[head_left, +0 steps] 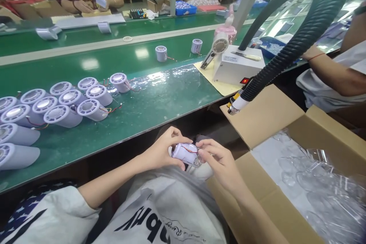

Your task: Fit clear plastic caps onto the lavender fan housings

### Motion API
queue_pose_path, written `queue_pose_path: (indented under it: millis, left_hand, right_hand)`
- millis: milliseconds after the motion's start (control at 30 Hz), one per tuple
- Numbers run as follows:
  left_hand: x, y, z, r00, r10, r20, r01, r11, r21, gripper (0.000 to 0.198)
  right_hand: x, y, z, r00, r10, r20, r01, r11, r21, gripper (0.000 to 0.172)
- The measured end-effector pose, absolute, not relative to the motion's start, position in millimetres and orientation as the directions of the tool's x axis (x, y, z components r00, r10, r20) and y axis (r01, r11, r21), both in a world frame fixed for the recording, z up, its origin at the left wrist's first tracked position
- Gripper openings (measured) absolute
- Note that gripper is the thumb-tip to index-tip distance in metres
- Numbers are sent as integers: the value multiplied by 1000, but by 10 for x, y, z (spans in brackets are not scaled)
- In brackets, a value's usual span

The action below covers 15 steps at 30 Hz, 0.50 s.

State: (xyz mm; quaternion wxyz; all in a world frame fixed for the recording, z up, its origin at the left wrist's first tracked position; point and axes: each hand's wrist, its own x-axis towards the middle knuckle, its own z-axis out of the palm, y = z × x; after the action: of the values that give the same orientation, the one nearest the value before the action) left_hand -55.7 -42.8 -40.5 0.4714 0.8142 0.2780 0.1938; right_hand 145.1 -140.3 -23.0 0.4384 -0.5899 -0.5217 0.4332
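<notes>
Over my lap, below the table's front edge, I hold a small pale lilac cylinder part (184, 152) with thin red wires. My left hand (164, 148) grips its left end with the fingers curled round it. My right hand (219, 158) pinches its right end, where a clear ribbed piece shows. A cluster of several similar lilac cylinders (61, 105) with silver grilles lies on the green table (160, 103) to my left.
An open cardboard box (274, 122) of clear plastic parts stands at my right. A black ribbed hose (288, 42) hangs over it beside a white machine (237, 66). Two more cylinders (161, 53) sit on the belt. Other people work across the belt and at the right.
</notes>
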Motion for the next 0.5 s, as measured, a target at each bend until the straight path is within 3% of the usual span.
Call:
queue_pose_path:
  millis: [100,200,233,367,500]
  left_hand:
    - [-558,-446,-413,827,563,-7,200,-283,938,71]
    - [-548,-486,-383,805,577,-137,172,-7,985,75]
    - [-546,-500,-376,787,590,-178,166,74,983,75]
    - [-554,-539,-366,768,577,-278,174,230,957,75]
    - [-566,-530,-345,808,556,-195,183,78,980,80]
  right_hand:
    - [1513,-1375,-251,129,985,-116,63,-125,-990,40]
    - [1562,-1381,-291,57,992,-115,-53,-112,-992,22]
    - [1569,-1396,-307,25,997,-76,-16,-76,-997,19]
    - [1579,-1499,-379,-54,992,117,289,128,-949,38]
    - [1598,-1576,-389,-91,992,82,278,105,-955,38]
